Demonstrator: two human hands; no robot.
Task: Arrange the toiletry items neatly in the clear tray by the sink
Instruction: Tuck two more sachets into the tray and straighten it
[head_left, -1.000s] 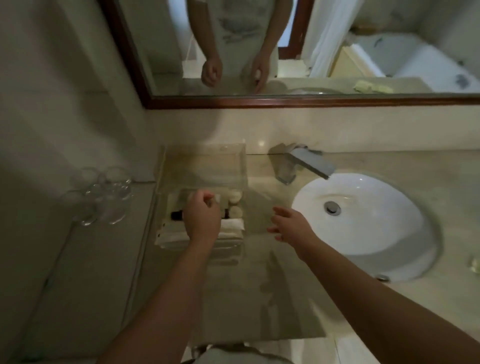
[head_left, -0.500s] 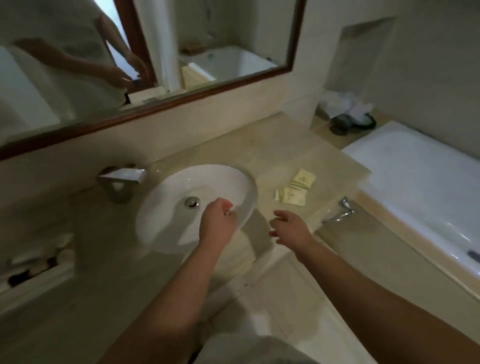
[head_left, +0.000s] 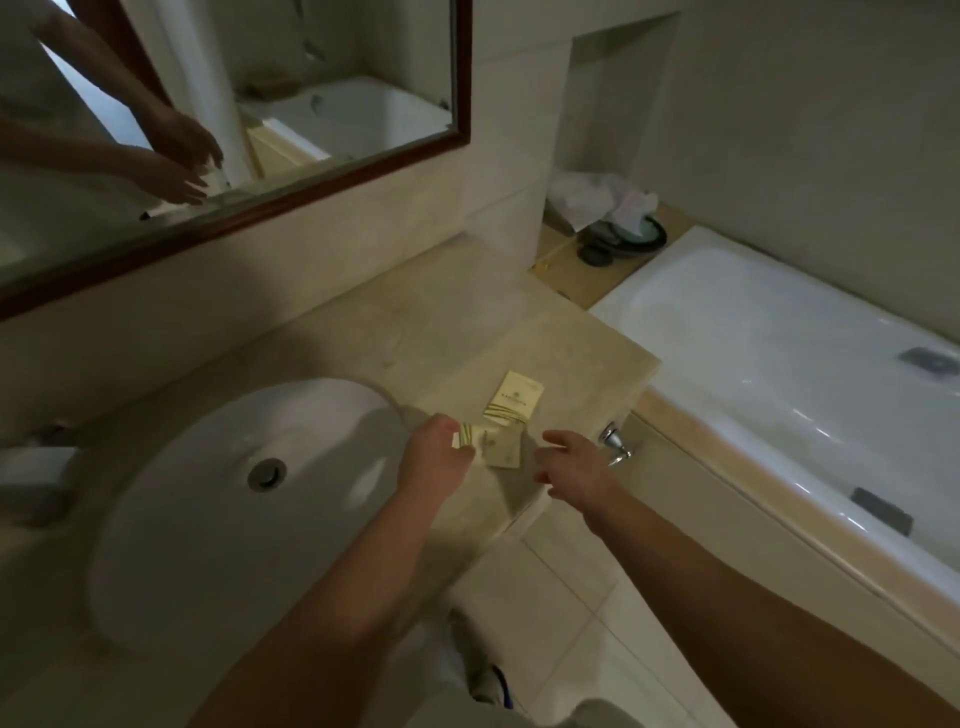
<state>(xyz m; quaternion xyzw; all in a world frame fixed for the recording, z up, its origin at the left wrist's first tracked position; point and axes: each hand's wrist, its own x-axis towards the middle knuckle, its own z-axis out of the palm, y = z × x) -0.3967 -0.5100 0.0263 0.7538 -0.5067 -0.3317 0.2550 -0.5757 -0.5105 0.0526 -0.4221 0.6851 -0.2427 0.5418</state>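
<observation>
Pale yellow toiletry sachets lie on the beige countertop (head_left: 415, 332) to the right of the sink. One sachet (head_left: 518, 400) lies flat farther back, and a second sachet (head_left: 503, 448) lies flat just in front of it. My left hand (head_left: 435, 460) is curled at their left side, its fingers pinching a striped sachet (head_left: 466, 435) by the edge. My right hand (head_left: 574, 462) hovers to the right of the sachets, near the counter's corner, fingers spread and empty. The clear tray is out of view.
The white oval sink (head_left: 208, 519) fills the lower left, with the faucet (head_left: 36, 467) at the left edge. A white bathtub (head_left: 779, 395) runs along the right, below the counter's edge. A chrome knob (head_left: 615, 447) sticks out near my right hand. A mirror (head_left: 208, 104) hangs above.
The view has swung right, from the clear tray past the sink to the counter's right end. Both hands have moved to the sachets, and my left hand has closed on one.
</observation>
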